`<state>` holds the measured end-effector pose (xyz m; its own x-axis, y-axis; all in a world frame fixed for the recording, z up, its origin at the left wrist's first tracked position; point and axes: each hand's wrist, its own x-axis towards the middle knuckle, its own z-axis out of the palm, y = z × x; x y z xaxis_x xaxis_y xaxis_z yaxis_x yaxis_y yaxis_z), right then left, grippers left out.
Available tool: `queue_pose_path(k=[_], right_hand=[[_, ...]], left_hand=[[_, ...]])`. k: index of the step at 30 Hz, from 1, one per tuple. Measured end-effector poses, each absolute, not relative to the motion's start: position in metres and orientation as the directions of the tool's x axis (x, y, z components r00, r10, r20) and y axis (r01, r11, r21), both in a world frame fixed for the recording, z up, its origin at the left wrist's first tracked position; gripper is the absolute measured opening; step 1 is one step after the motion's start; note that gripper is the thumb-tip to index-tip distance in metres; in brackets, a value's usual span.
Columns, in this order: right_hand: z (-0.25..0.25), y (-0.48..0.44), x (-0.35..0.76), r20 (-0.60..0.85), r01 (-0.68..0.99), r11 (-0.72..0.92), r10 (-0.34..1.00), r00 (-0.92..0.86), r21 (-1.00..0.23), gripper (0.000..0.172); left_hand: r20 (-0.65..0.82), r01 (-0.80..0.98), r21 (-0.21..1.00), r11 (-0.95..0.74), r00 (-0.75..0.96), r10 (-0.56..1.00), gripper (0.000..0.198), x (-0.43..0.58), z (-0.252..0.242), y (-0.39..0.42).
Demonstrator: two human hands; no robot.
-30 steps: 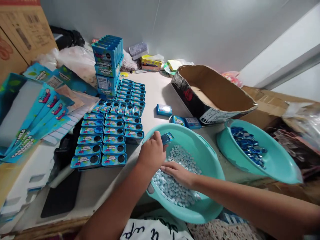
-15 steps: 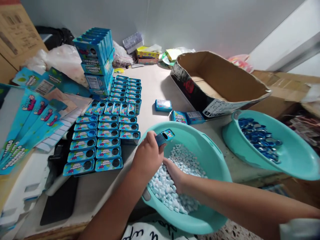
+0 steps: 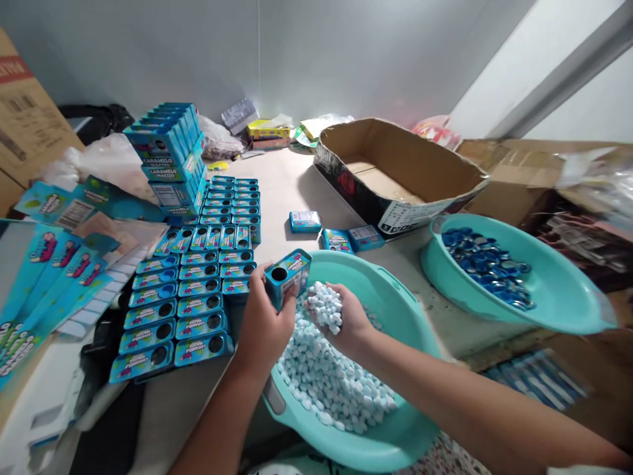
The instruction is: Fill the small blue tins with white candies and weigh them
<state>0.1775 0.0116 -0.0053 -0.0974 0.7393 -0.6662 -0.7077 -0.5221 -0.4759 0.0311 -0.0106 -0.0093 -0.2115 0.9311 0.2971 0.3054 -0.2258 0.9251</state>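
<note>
My left hand (image 3: 264, 323) grips a small blue candy box (image 3: 288, 274) with a round hole in its end, tilted toward my right hand. My right hand (image 3: 346, 320) is cupped palm up, holding a heap of pale blue candies (image 3: 326, 307) just beside the box. Both hands hover over a teal basin (image 3: 395, 290) full of the same candies (image 3: 331, 382). Rows of identical open boxes (image 3: 195, 287) lie on the table to the left.
A second teal basin (image 3: 558, 290) on the right holds blue caps (image 3: 487, 264). Behind it stands an open cardboard tray (image 3: 425, 165). A stack of blue cartons (image 3: 171, 155), flat blue packaging sheets (image 3: 54, 277) and three loose boxes (image 3: 336, 234) also lie on the table (image 3: 287, 185).
My right hand has come up out of the candies with a scooped handful. My left hand has turned the box so its hole faces up beside that handful.
</note>
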Motion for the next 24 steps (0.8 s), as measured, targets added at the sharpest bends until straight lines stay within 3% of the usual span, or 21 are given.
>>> queue_pose_path(k=[9, 15, 24], right_hand=[[0.017, 0.018, 0.182, -0.661, -0.761, -0.433, 0.751, -0.009, -0.482, 0.014], [0.049, 0.03, 0.194, -0.551, -0.826, -0.247, 0.83, 0.09, -0.506, 0.017], [0.078, 0.05, 0.174, -0.327, -0.885, -0.138, 0.945, 0.016, -0.444, 0.01]], left_hand=[[0.223, 0.437, 0.884, -0.163, -0.089, 0.971, 0.038, 0.028, -0.003, -0.014], [0.205, 0.602, 0.776, -0.185, 0.035, 0.978, 0.032, 0.029, 0.0, -0.012], [0.157, 0.687, 0.683, -0.249, 0.195, 0.968, 0.035, 0.026, 0.003, -0.012]])
